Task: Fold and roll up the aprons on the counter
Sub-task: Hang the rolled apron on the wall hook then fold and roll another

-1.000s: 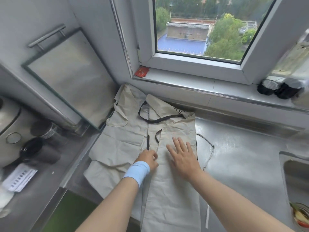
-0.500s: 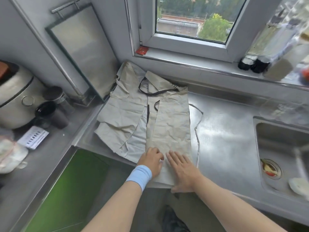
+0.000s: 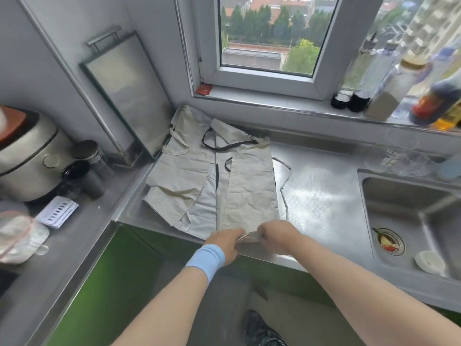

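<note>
A beige apron folded into a long strip (image 3: 250,188) lies on the steel counter (image 3: 321,196), its near end at the counter's front edge. My left hand (image 3: 225,243), with a blue wristband, and my right hand (image 3: 279,234) both grip that near end, which is curled up between them. Beneath and to the left lie other beige aprons (image 3: 179,176), spread and crumpled, with a black neck strap (image 3: 219,146). A thin tie string (image 3: 284,183) trails to the right of the strip.
A sink (image 3: 409,216) with food scraps in its drain sits at the right. Bottles (image 3: 389,96) line the window sill. A steel tray (image 3: 129,96) leans on the wall. A rice cooker (image 3: 27,156), jars and a bag stand on the left counter.
Both hands slid from the middle of the folded apron down to its near end. They went from pressing flat to gripping the hem, which is now curled up.
</note>
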Demonstrator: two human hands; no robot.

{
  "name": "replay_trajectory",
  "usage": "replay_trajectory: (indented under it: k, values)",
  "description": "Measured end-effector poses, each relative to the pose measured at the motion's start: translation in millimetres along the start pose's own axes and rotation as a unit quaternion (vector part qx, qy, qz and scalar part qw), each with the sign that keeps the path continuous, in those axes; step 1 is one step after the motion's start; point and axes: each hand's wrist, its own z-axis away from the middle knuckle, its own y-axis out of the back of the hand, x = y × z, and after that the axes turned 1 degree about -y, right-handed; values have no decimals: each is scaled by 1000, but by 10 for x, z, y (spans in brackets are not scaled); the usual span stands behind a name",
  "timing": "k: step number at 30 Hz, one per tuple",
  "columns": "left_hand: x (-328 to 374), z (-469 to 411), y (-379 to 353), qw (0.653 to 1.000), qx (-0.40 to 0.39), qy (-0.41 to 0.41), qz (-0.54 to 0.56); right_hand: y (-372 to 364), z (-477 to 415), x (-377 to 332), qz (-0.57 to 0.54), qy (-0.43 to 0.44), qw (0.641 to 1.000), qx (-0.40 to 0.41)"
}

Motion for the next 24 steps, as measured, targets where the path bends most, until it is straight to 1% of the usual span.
replay_trajectory:
  k: [1, 5, 7, 8, 10, 12, 14, 16, 18, 21, 22, 24]
  values:
    - [47, 12, 144, 1000, -9, 14, 11, 161, 11, 7, -2, -15, 1000, -25]
    - [120, -28, 634, 989, -130, 47, 56, 663, 26, 93, -59, -51, 983, -164]
    - [142, -60, 871, 978, -161, 67, 117, 862, 15, 163, -123, -61, 972, -190]
    - [136, -101, 978, 978, -150, 65, 132, 960, -1, 209, -149, -63, 970, -184]
    - [111, -195, 1141, 988, -84, 46, 123, 1075, -67, 306, -181, -65, 973, -129]
    - [64, -337, 1256, 995, 17, 40, 92, 1123, -205, 444, -188, -68, 979, -27]
    - [28, -494, 1321, 990, 101, 47, 83, 1120, -371, 580, -176, -71, 978, 84]
    - [2, -687, 1348, 982, 157, 65, 82, 1105, -534, 684, -164, -80, 970, 158]
    - [-25, -874, 1336, 976, 190, 80, 76, 1070, -673, 728, -170, -92, 962, 193]
    - [-104, -1248, 1309, 974, 194, 100, 52, 971, -1009, 849, -166, -103, 957, 214]
    - [-133, -1372, 1291, 975, 196, 102, 30, 929, -1127, 886, -159, -105, 958, 216]
    - [-177, -1588, 1229, 975, 205, 74, -41, 844, -1359, 948, -143, -97, 962, 210]
